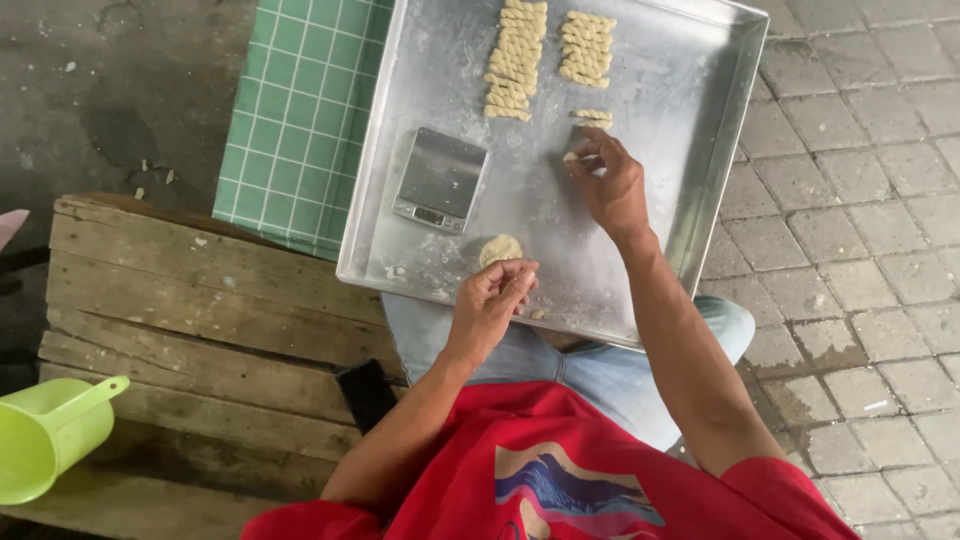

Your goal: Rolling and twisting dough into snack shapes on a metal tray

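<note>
Tray (700, 150): dull silver metal. Dough pieces (517, 60): pale cream, twisted ridges. Scale (440, 180): grey steel. Cloth (300, 110): green with white grid. Scoop (45, 435): lime green. Shirt (450, 500): red, blue wave print.

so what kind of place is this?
Likely an informal outdoor food-prep spot: paving stones underfoot, a rough wooden bench, and a metal tray on the person's lap with twisted dough pieces and a small scale.

- A small digital scale (440, 179) is sitting left of middle on the metal tray (700, 150); its narrow, pale rectangular screen (429, 215) is lying along the near edge, below the steel platform.
</note>
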